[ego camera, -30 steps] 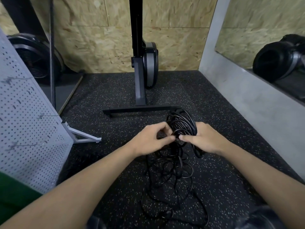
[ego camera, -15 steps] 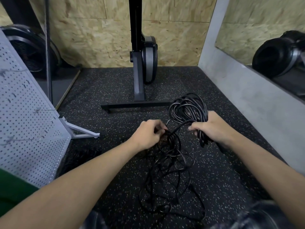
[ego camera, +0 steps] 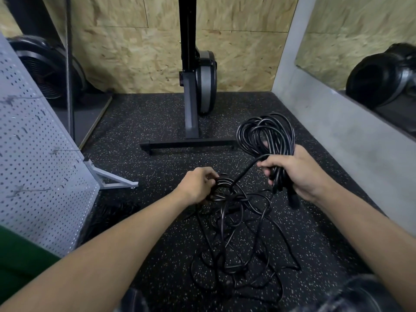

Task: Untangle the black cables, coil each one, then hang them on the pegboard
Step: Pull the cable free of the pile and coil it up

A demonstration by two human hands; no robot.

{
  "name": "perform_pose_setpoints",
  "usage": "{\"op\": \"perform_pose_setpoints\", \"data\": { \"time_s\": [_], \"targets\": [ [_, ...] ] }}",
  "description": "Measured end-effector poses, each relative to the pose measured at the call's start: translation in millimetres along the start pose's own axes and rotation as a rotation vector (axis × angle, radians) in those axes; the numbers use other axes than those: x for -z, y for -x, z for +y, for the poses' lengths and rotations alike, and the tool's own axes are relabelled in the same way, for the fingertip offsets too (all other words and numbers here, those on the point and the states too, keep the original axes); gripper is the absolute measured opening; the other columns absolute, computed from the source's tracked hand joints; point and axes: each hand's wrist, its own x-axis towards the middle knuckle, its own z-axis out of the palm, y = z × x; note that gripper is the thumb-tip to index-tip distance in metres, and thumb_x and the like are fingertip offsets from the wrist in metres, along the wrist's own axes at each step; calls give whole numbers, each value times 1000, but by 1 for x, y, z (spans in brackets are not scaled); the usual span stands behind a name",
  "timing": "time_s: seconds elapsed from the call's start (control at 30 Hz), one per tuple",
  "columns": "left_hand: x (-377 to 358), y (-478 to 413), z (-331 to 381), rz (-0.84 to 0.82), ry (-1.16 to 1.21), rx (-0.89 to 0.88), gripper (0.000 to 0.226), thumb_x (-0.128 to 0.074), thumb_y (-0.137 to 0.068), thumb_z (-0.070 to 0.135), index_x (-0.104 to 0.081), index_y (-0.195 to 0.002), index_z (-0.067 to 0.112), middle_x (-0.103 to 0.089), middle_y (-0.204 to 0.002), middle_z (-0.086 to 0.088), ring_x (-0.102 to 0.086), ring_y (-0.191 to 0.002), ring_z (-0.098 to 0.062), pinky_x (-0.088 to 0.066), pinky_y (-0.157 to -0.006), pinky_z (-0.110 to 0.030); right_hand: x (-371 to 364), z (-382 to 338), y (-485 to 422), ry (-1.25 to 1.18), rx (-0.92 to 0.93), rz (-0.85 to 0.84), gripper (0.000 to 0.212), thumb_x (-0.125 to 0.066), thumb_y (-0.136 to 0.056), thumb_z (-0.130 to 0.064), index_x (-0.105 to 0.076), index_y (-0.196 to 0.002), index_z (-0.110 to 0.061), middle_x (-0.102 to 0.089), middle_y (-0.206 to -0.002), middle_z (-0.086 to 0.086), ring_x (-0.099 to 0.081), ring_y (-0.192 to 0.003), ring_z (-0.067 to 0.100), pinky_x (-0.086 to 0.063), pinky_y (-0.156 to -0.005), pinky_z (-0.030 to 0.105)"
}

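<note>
1. Right hand: fingers and thumb wrapped tight round the gathered neck of the coil; a full grip on many turns of black cable, loops standing up and away from me above the fist, short ends hanging below it
2. Left hand: fingers curled in a narrow clutch on a small knot of loops at the top of the tangle; how many strands it takes I cannot tell
3. Tangle: loose black cable heaped on the speckled rubber floor between my forearms, spreading from my left hand back toward my knees
4. Strand: one taut line from my right thumb into the knot beside my left hand; long axis slopes upper right to lower left
5. Governing relation, as I judge it: the feed lies below and left of the coil grip, nearer the left hand, so the left frees slack and the right takes the next turn
6. Pegboard: grey, perforated, leaning at my far left, well apart from both hands; left arm the nearer
7. Stage, my estimate: one cable partly coiled, the rest unsorted, nothing yet hung
</note>
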Motion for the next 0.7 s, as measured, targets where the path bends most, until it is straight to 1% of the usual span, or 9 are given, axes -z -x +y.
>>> {"op": "perform_pose_setpoints", "data": {
  "time_s": [0.07,0.17,0.27,0.37,0.4,0.47,0.57,0.63,0.7],
  "targets": [
    [3,5,0,-92,69,-70,26,-52,-108,13,-69,-120,29,-76,-101,-3,-76,-62,-24,-57,-53,-26,1,1,0,-37,-20,-1,34,-71,-86,5,-59,-116,15,-66,-75,15,-61,-62,19,-52,-52,32],
    [6,12,9,-193,56,-146,43,-57,-103,4,-68,-131,35,-72,-107,2,-74,-60,-21,-62,-55,-33,-1,1,1,-54,-33,-27,31,-70,-86,6,-59,-114,13,-65,-73,16,-60,-62,20,-52,-52,31],
    [2,15,16,-218,-81,-205,29,-68,-97,12,-75,-120,28,-57,-110,9,-67,-88,-17,-53,-74,-16,-3,1,4,1,-24,-90,21,-69,-87,5,-63,-105,14,-62,-68,13,-59,-60,19,-50,-51,30],
    [-4,12,11,-259,-237,-205,13,-74,-91,33,-76,-102,27,-39,-140,7,-55,-115,-15,-43,-100,-27,-3,1,7,76,-5,-138,9,-68,-89,5,-66,-95,10,-59,-69,14,-58,-61,19,-49,-54,31],
    [-4,11,8,-275,-258,-214,14,-76,-89,38,-75,-98,26,-42,-141,7,-54,-118,-13,-44,-103,-29,-3,1,7,86,-5,-141,9,-68,-89,5,-66,-96,10,-59,-70,14,-58,-62,20,-49,-54,32],
    [-5,9,5,-267,-272,-245,19,-80,-88,43,-70,-85,27,-64,-119,6,-63,-103,-11,-53,-94,-33,-1,3,7,100,-6,-132,15,-69,-88,5,-64,-102,10,-60,-69,13,-58,-63,21,-48,-55,34],
    [-6,4,1,-245,-279,-230,26,-80,-88,49,-62,-76,35,-71,-87,4,-67,-80,-11,-58,-80,-37,1,5,5,179,13,-110,20,-70,-88,4,-65,-107,7,-63,-68,9,-59,-65,21,-48,-58,35],
    [-10,2,-2,-261,-319,-216,27,-78,-87,55,-58,-90,36,-70,-91,3,-67,-85,-15,-59,-82,-41,1,5,3,278,39,-97,15,-71,-88,1,-66,-99,10,-63,-67,10,-60,-65,23,-49,-59,35],
    [-13,1,-5,-292,-341,-206,50,-77,-85,61,-49,-121,41,-67,-109,0,-66,-100,-19,-58,-91,-46,0,5,3,369,46,-97,13,-73,-88,-3,-66,-86,8,-64,-66,9,-61,-65,23,-50,-63,35]
  ]
}}
